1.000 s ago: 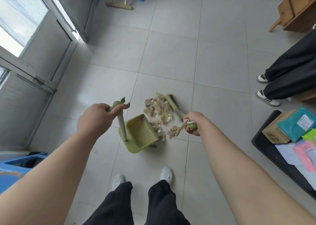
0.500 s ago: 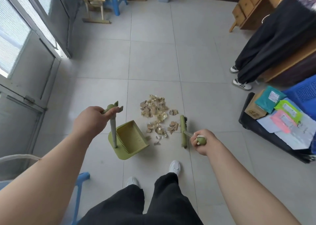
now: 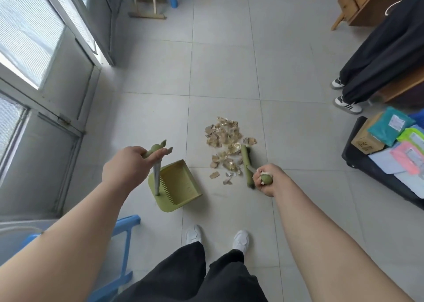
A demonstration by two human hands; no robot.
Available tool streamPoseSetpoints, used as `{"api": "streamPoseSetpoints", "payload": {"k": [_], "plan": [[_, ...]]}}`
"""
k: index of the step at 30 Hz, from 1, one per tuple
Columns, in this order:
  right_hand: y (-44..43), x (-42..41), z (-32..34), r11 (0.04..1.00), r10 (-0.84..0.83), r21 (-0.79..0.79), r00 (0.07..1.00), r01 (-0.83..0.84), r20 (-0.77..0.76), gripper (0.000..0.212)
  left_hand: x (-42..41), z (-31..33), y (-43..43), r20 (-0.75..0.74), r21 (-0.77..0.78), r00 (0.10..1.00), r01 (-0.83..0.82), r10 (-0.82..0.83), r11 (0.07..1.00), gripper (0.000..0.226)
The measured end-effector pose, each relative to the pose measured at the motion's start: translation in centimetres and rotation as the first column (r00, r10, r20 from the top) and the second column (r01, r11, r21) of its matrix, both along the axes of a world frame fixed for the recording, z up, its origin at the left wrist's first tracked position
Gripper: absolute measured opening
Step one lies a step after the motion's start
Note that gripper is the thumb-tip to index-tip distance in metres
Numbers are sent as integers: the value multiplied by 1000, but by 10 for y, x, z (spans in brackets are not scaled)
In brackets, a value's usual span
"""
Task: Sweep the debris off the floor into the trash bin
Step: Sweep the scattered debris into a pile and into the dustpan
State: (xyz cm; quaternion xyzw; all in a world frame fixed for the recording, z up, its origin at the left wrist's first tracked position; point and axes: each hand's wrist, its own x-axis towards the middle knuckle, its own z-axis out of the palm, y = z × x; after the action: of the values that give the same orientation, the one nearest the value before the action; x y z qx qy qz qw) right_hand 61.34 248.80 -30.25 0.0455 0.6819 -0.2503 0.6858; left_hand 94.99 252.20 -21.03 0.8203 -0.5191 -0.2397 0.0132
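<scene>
Not much has changed since half a second ago. The left hand (image 3: 128, 166) is still wrapped around the top of the dustpan handle (image 3: 156, 164), holding the green dustpan (image 3: 181, 187) upright-handled on the floor (image 3: 229, 67), left of the mess. The right hand (image 3: 267, 182) is clenched tight on the end of the broom. The main difference is the broom head (image 3: 246, 164). A second ago it lay slanted across the far side of the pile. Now it runs along the pile's right edge, and its far end touches the outermost scraps instead of sitting just off them. The debris (image 3: 226, 145), tan and gold torn bits, is still on the floor tiles between the dustpan and the broom head, with a few stray pieces near the pan's open side. The view has tipped up a little too, so more of the other person's dark trousers (image 3: 378, 56) and striped sneakers (image 3: 347, 105) shows at right. Behind them is the low black table (image 3: 358, 161) piled with coloured parcels (image 3: 390, 127). A blue stool (image 3: 124, 233) pokes in by the left arm.
</scene>
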Motion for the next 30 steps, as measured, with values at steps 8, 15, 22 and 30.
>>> {"api": "streamPoseSetpoints", "payload": {"k": [8, 15, 22, 30], "plan": [[32, -2, 23, 986, -164, -21, 979, 168, 119, 28, 14, -5, 5, -12, 40, 999, 38, -37, 998, 73], [68, 18, 37, 910, -409, 14, 896, 413, 172, 24, 18, 2, 5, -21, 57, 998, 64, -63, 996, 73], [60, 85, 38, 781, -614, 55, 749, 622, 248, 29, 29, 4, 5, -27, 51, 1000, 6, -4, 999, 75], [-5, 116, 39, 590, -768, 112, 512, 800, 385, 20, 31, -3, 0, 4, 47, 998, -56, 55, 997, 75]]}}
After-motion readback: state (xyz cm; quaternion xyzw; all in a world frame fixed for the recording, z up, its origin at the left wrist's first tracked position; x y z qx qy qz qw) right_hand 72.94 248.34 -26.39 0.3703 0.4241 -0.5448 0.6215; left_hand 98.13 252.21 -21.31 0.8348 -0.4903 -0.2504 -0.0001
